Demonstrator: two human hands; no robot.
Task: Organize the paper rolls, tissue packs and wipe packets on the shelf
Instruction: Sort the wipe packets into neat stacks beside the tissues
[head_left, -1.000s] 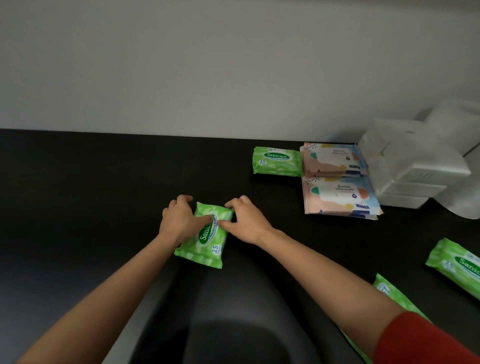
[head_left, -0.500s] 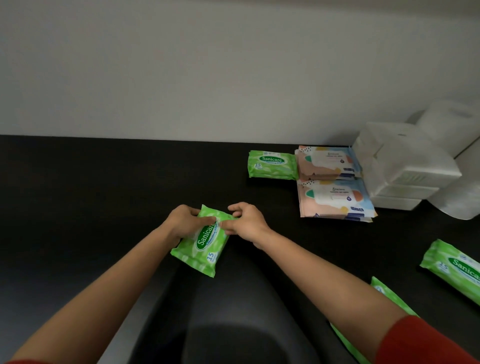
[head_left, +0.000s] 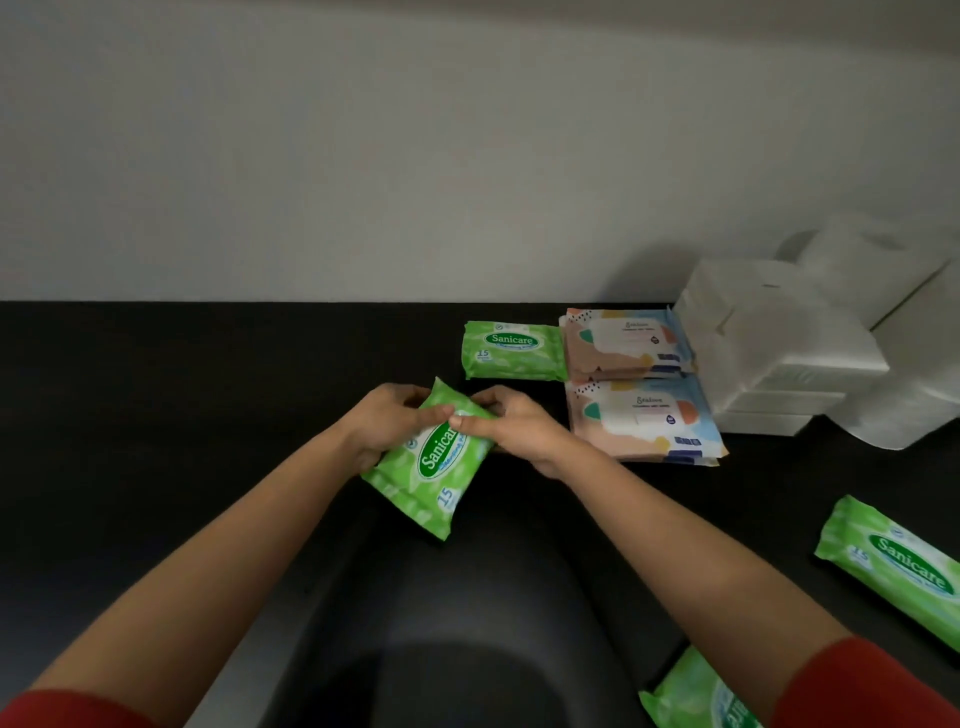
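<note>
Green plastic with a Sanicare label, the held wipe packet (head_left: 431, 467) sits tilted over the middle of the black shelf (head_left: 156, 415). The left hand (head_left: 387, 423) grips its left side with curled fingers, and the right hand (head_left: 511, 421) pinches its far corner. At one o'clock from it a second green packet (head_left: 511, 351) lies flat beside the pastel wipe packs (head_left: 644, 421). White tissue packs (head_left: 779, 353) are stacked at two o'clock.
</note>
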